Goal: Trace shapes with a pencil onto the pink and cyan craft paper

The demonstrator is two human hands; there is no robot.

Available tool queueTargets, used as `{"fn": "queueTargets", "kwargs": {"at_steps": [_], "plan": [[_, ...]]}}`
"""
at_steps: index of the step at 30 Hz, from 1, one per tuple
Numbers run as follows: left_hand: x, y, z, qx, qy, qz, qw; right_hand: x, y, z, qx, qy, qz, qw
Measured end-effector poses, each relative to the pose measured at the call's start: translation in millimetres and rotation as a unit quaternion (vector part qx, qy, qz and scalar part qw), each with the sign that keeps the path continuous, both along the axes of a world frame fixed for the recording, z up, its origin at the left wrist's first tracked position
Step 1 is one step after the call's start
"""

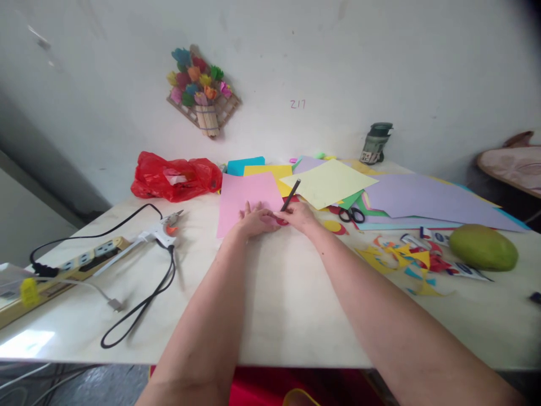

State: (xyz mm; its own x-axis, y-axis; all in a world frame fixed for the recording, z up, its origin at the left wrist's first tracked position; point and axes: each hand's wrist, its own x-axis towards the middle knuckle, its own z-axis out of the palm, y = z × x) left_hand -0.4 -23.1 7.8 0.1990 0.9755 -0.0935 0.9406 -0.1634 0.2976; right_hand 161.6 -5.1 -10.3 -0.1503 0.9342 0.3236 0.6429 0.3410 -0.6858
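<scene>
- The pink paper lies flat on the desk, under the left hand.
- The left hand is spread out, gripping nothing.
- The right hand pinches a dark pencil near a small red piece.
- Pressing the paper down and moving the pencil slowly should keep lines neat.
- Scissors lie off to the right.
</scene>
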Motion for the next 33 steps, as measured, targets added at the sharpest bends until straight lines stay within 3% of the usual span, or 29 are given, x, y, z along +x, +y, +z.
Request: {"fn": "queueTargets", "kwargs": {"at_steps": [33], "plan": [[-1.7,0.9,-1.7,-0.005,-0.015,-0.010,1.000,-0.7,1.5,-0.4,0.000,-0.027,-0.013,1.000]]}}
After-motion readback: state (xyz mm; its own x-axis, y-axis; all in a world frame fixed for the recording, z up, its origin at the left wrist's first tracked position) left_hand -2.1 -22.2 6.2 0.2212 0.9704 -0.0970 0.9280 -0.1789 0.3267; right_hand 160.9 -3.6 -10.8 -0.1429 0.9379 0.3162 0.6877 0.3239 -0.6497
